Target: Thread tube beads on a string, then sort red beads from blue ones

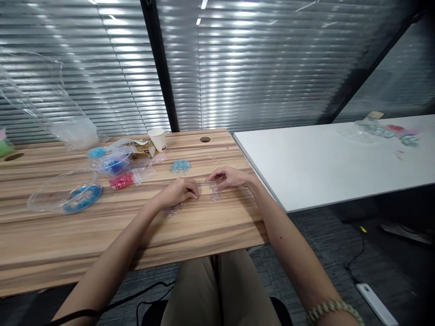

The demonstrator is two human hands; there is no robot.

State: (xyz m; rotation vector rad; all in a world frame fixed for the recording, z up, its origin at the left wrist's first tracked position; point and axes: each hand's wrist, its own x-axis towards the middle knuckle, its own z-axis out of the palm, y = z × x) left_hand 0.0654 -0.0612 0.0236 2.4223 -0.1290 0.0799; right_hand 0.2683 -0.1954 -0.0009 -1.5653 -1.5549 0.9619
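My left hand (181,191) rests low over the wood-grain table with its fingers curled together; whatever may be between them is too small to make out. Beside and partly beneath it lie small clear, pinkish pieces (172,210). To the right, my right hand (228,177) has its thumb and fingers apart around a small clear, shiny item (215,192) on the table. A pile of light blue pieces (180,166) lies just beyond both hands. A few thin orange bits (215,160) are behind my right hand.
At the left are a clear round container (37,206) with blue pieces, a bag of red pieces (121,180), another clear tub (115,162) and a paper cup (157,139). A white table (326,167) adjoins on the right, bearing plastic bags (380,129).
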